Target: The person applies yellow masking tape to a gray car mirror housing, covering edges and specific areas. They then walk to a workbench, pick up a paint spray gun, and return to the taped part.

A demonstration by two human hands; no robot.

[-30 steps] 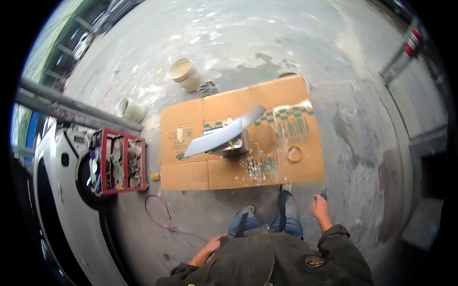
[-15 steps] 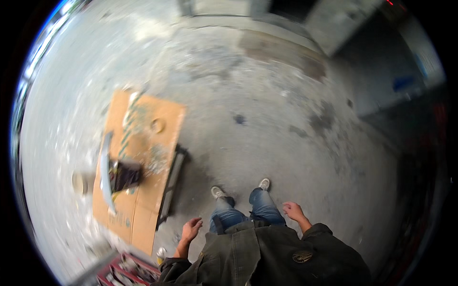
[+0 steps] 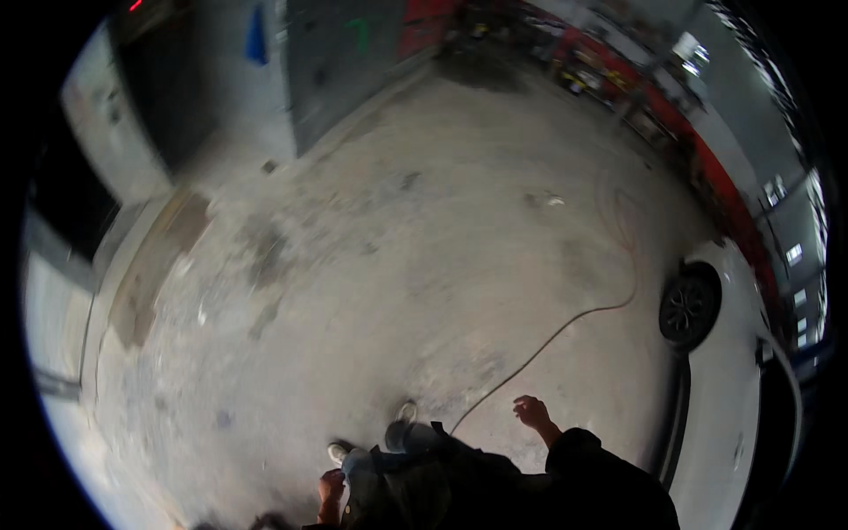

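My left hand [image 3: 331, 486] hangs low beside my left leg, dark and a little blurred. Its fingers look loosely bent, and I see nothing in them. Out to my right, my right hand [image 3: 532, 412] is held over the concrete floor [image 3: 371, 291] with loosely curled fingers and no object in it. Neither hand touches anything. Nearest to the right hand runs a thin reddish hose [image 3: 565, 327], which winds across the floor from near my feet toward the far right.
A white car [image 3: 729, 380] with a dark wheel [image 3: 690, 306] stands at the right. Grey panels [image 3: 344, 71] and a blue cloth-like thing [image 3: 256, 37] are at the far left. Cluttered red shelving [image 3: 654, 102] lines the far right. My shoes [image 3: 338, 452] are on the floor below.
My view has swung to the right. The cardboard-topped table and the red crate have left the picture; the car, hose and red shelving have come in. Both hands still hold nothing visible.
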